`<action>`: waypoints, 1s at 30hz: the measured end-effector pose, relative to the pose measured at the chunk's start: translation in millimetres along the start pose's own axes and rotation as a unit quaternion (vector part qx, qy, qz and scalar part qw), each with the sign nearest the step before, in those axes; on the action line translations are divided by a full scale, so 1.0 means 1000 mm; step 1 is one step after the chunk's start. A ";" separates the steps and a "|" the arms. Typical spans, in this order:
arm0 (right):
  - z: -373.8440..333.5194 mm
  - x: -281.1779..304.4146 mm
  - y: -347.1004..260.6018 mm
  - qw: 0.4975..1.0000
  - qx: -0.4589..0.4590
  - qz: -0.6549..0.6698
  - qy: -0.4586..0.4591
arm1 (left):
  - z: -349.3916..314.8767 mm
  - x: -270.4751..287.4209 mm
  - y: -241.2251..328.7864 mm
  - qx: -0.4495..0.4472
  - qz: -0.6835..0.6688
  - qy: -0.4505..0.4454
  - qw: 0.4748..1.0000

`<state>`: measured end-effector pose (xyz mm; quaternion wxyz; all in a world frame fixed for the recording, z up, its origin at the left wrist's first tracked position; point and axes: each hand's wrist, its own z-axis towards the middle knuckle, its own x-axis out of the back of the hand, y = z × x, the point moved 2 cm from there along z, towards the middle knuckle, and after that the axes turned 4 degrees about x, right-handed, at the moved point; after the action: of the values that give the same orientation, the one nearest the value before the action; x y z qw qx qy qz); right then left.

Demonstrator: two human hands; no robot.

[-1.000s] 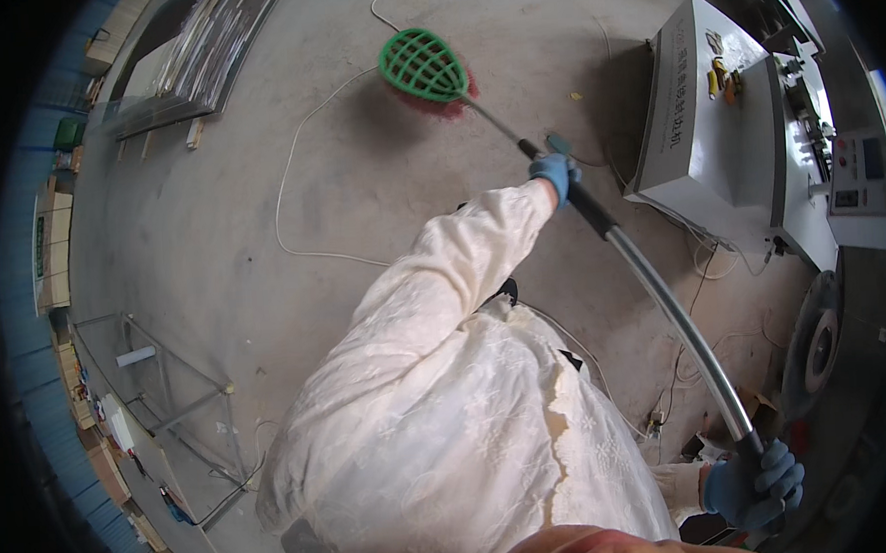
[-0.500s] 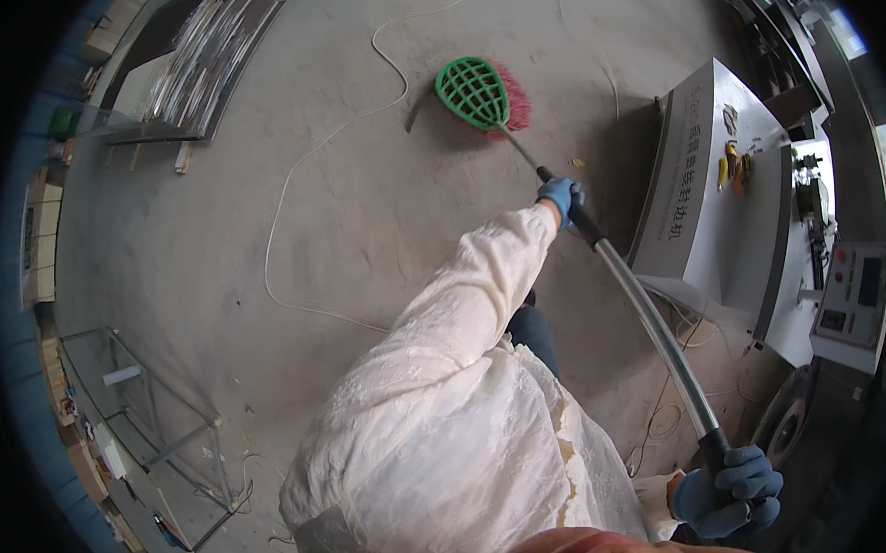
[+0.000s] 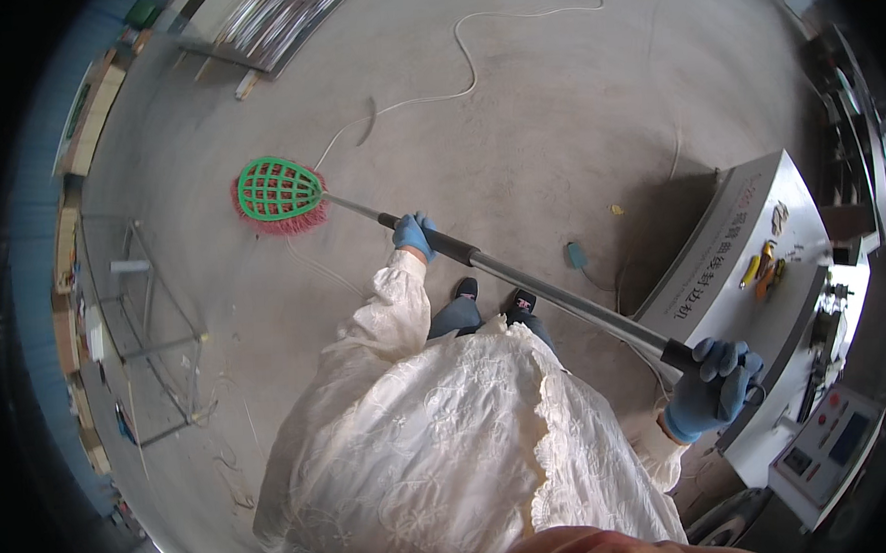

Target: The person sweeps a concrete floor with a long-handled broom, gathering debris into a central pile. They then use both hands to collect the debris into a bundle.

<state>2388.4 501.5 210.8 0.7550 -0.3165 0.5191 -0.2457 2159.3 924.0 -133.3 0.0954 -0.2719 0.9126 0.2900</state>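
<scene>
A long-handled mop (image 3: 569, 297) runs across the view from lower right to upper left. Its head, an oval green grid (image 3: 276, 188) with a red fringe (image 3: 295, 224) round it, rests on the floor to the far left. My left hand (image 3: 416, 236), in a blue glove, is closed round the dark grip nearer the mop head. At the right, the blue-gloved right hand (image 3: 705, 393) is wrapped round the black end of the handle. The fringe lies over or beside a thin white cable (image 3: 327, 268) on the floor.
A white machine (image 3: 732, 251) with hand tools (image 3: 763, 270) on top and a control panel (image 3: 828, 447) stands at the right. A metal frame (image 3: 150, 332) is on the left, stacked boards (image 3: 280, 25) at the far left. A small teal block (image 3: 575, 255) lies on the floor.
The mop head has swept left and somewhat nearer, across the cable. Both hands have moved with the handle, still gripping it. The whole view has shifted, bringing my shoes into sight.
</scene>
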 end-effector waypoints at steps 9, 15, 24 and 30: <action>0.083 -0.040 -0.020 0.999 0.020 0.030 -0.010 | -0.038 -0.074 0.026 0.024 -0.019 0.007 1.000; 0.079 -0.069 -0.045 0.994 0.096 0.007 -0.051 | -0.038 -0.157 -0.034 0.041 0.049 -0.048 0.997; 0.051 -0.220 -0.034 0.959 0.222 -0.163 -0.062 | -0.031 -0.271 -0.043 0.176 0.115 -0.141 0.967; 0.053 -0.346 0.003 0.939 0.260 -0.204 -0.094 | -0.018 -0.244 0.024 0.233 0.068 -0.038 0.969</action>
<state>2320.6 757.7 440.1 0.7899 -0.2295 0.2883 -0.4901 2349.1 1037.3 -26.1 0.1708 -0.1678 0.9672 0.0854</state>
